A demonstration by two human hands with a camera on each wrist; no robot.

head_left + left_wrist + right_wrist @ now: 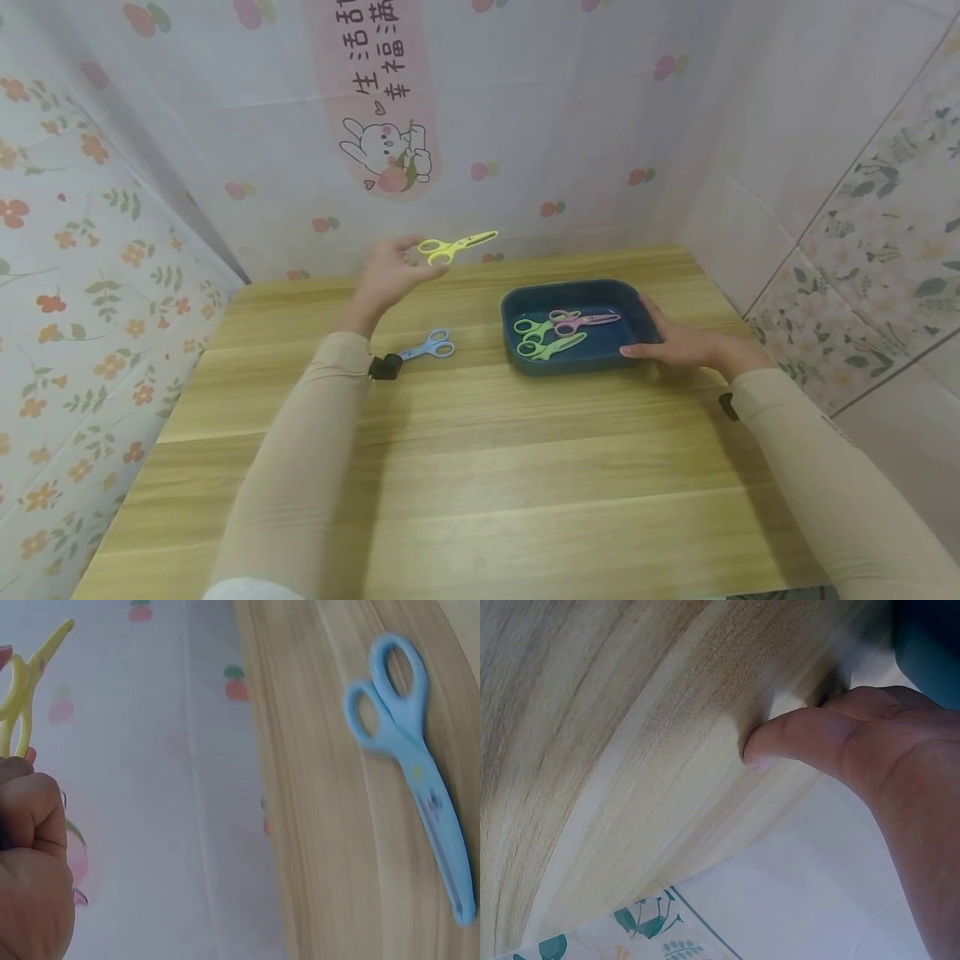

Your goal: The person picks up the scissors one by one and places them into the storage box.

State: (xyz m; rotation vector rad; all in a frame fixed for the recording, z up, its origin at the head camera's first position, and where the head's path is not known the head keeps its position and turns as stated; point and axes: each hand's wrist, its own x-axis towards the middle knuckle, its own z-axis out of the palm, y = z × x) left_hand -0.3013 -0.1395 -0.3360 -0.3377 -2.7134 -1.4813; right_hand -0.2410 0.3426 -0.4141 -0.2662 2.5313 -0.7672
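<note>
A pair of yellow scissors hangs in the air above the far side of the desk, its blades together and pointing right and slightly up, a thin dark line running along them. The left hand pinches it by the handle loops, between thumb and fingers.

Below and nearer lie pale blue scissors, also with blades together, flat on the desk; a black wrist strap hides their tip in the head view. To the right stands a dark blue box with rounded corners. In it lie two pairs of green scissors and one pink pair, the pink resting across the farther green one.

The right hand grips the box at its right end, thumb at the near side and fingers toward the far corner, partly out of sight. Both forearms reach forward, in long beige sleeves, the left one raised higher.

The desk has a pale wood grain. Behind it hangs a white cloth printed with fruit, a rabbit and Chinese writing; orange flowers cover the left hanging, pale blooms and grey-green leaves the right one.
</note>
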